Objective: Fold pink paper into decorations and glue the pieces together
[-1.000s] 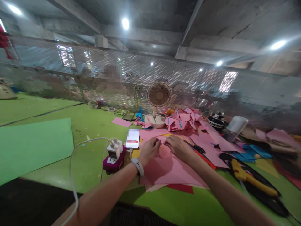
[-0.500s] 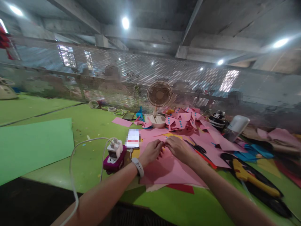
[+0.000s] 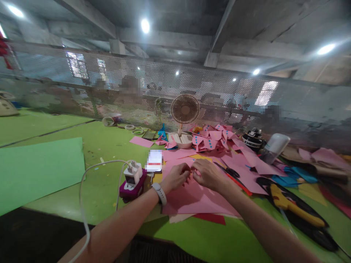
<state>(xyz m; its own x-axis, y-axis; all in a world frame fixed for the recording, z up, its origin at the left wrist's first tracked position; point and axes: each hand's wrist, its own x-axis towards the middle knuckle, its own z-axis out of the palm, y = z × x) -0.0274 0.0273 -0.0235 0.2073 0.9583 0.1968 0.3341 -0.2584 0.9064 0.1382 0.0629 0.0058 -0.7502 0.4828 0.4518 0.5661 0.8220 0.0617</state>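
Observation:
My left hand (image 3: 176, 176) and my right hand (image 3: 207, 173) meet over a stack of pink paper sheets (image 3: 192, 199) on the green table (image 3: 208, 237). Both hands have their fingers curled and pinched on a small piece of pink paper (image 3: 191, 174) between them. A white band (image 3: 160, 192) sits on my left wrist. Beyond the hands lies a heap of folded pink paper pieces with blue dots (image 3: 212, 140).
A white charger on a purple block (image 3: 132, 178) with a white cable (image 3: 82, 204) and a phone (image 3: 154, 161) lie left of my hands. Scissors (image 3: 231, 171), a yellow glue gun (image 3: 290, 208), a small fan (image 3: 184, 117), a light green sheet (image 3: 38, 171) and a mesh fence (image 3: 153, 91) surround the spot.
My two hands have drawn closer together over the pink paper, and the fingers have closed more tightly on the small piece.

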